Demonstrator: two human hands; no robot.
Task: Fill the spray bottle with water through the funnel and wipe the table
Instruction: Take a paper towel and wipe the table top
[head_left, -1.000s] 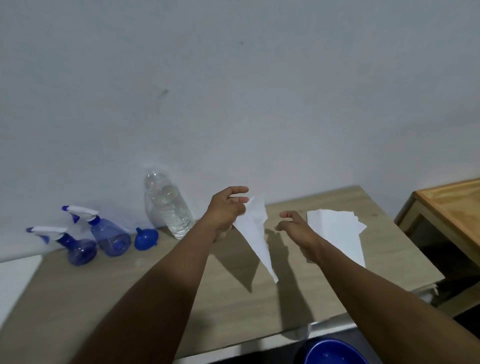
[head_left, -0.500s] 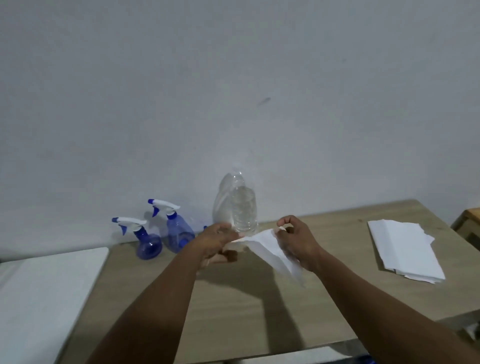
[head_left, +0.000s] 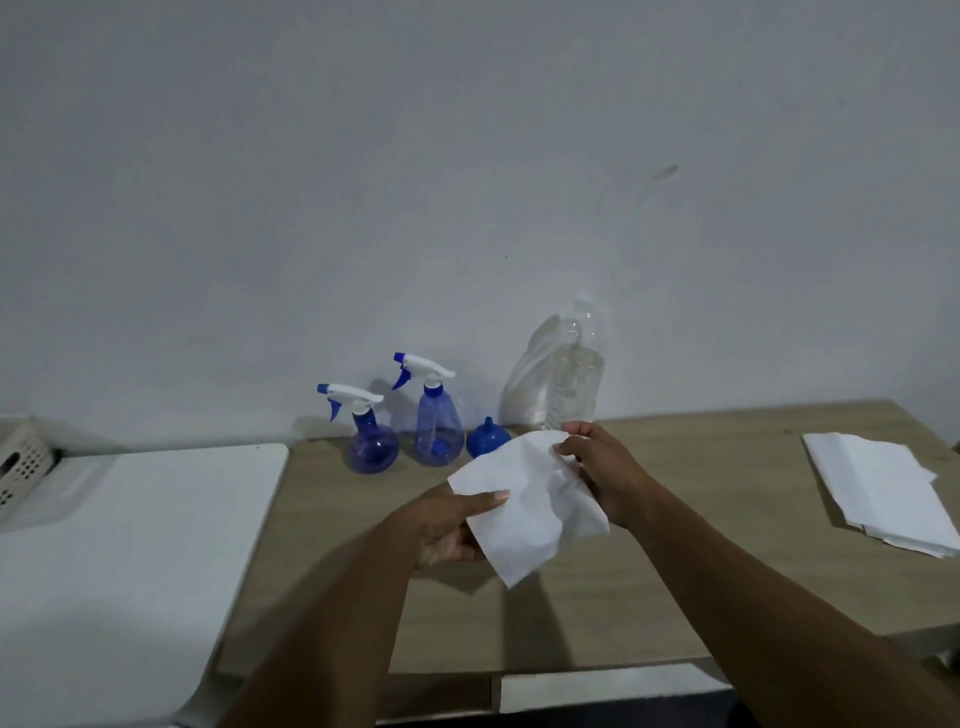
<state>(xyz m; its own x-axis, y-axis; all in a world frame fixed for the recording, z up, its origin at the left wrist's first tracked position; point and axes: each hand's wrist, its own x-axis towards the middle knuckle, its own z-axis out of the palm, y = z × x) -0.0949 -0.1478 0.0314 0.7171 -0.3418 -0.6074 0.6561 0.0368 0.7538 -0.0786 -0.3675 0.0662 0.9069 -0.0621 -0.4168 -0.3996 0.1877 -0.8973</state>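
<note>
Both hands hold one white paper tissue (head_left: 530, 506) spread above the wooden table (head_left: 701, 561). My left hand (head_left: 447, 527) pinches its lower left edge with the thumb on top. My right hand (head_left: 605, 470) pinches its upper right corner. Against the wall stand two blue spray bottles with white triggers, a round one (head_left: 371, 441) and a taller one (head_left: 439, 423). A blue funnel (head_left: 485, 441) lies upside down beside them. A clear plastic water bottle (head_left: 574, 382) stands behind the tissue.
A stack of white tissues (head_left: 883, 488) lies at the table's right end. A white surface (head_left: 130, 545) adjoins the table on the left, with a perforated beige basket (head_left: 21, 462) at its far corner. The wall runs right behind the bottles.
The view has swung left, so bottles and tissue stack sit further right. The folded tissue has been opened out wider between my hands, which have moved apart.
</note>
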